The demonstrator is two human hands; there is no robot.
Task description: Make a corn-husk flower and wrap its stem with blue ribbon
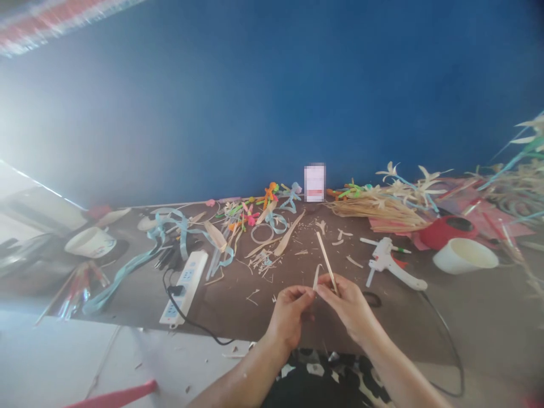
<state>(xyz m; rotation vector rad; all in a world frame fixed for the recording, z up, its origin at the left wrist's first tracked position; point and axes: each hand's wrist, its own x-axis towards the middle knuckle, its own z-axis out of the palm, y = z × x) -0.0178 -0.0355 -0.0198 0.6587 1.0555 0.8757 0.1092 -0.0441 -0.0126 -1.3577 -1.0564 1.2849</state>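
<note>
My left hand (292,310) is closed at the front edge of the brown table (238,311), its thumb and forefinger pinching a small pale strip (316,276) that points upward. Right beside it, my right hand (345,300) has its fingers wrapped round a thin light-coloured stick (325,254), which leans up and to the left. The fingertips of both hands meet at the strip's lower end. Pale scraps (266,260) and thin shavings lie on the table beyond my hands.
A white glue gun (389,263) with a cable lies right, near a white cup (465,255) and a red container (446,229). Left are a power strip (185,289), blue ribbon (123,277) and a white bowl (90,242). Colourful craft pieces (250,215) line the blue wall (255,102).
</note>
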